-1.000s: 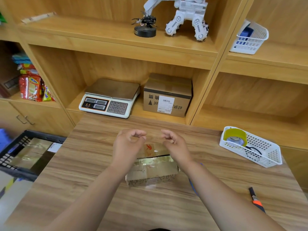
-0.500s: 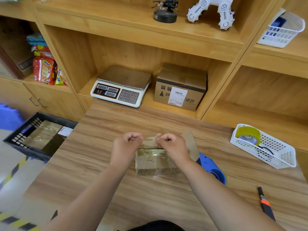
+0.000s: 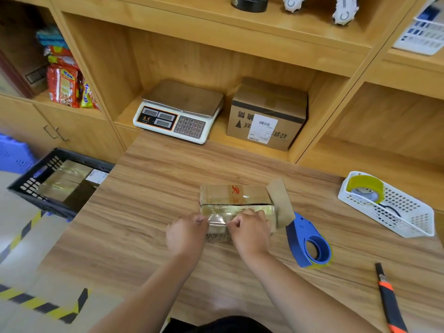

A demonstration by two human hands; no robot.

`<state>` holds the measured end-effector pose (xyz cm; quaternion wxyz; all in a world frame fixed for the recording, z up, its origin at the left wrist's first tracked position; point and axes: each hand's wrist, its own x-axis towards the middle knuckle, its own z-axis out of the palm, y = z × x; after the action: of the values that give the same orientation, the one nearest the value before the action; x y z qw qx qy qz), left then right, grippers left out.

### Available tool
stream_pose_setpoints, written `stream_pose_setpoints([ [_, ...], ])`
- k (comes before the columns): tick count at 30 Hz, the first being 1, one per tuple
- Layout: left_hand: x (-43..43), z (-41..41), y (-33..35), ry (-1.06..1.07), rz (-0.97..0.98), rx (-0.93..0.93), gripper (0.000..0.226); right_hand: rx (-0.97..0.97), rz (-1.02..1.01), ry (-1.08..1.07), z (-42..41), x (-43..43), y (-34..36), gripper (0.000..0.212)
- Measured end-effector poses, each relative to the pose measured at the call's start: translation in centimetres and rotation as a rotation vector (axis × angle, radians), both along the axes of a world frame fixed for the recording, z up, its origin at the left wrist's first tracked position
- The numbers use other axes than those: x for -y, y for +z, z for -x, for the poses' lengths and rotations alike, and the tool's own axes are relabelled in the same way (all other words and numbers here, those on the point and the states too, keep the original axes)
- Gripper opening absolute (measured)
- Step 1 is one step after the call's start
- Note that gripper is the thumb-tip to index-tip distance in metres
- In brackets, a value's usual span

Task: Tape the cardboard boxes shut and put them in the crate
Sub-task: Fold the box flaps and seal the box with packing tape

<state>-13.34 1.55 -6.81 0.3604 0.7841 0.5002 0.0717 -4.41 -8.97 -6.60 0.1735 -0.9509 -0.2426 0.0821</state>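
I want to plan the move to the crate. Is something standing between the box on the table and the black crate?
Nothing visible does. The box sits on the table, and the wood between it and the crate on the left is bare. The tape dispenser lies on its other side.

Hands (image 3: 249,233) with tape (image 3: 217,221) now at box's (image 3: 234,195) near edge (formerly far edge)

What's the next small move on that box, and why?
Probably press the tape down onto the near face of the box and smooth it flat. The left hand and right hand both pinch the tape end at the near top edge, where it looks lifted, not stuck. The right end flap stands open, so the crate can wait.
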Motion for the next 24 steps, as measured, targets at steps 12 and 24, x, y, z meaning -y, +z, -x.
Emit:
stream_pose_setpoints([
  [12, -0.4, -0.7, -2.4, -0.099, -0.196, -0.110, 0.015, 0.053, 0.130, 0.027, -0.4, -0.8, -1.5, 0.024],
  [24, -0.4, -1.1, -2.9, -0.050, -0.181, -0.029, 0.063, 0.053, 0.126, 0.018, -0.6, -0.7, -2.3, 0.020],
])
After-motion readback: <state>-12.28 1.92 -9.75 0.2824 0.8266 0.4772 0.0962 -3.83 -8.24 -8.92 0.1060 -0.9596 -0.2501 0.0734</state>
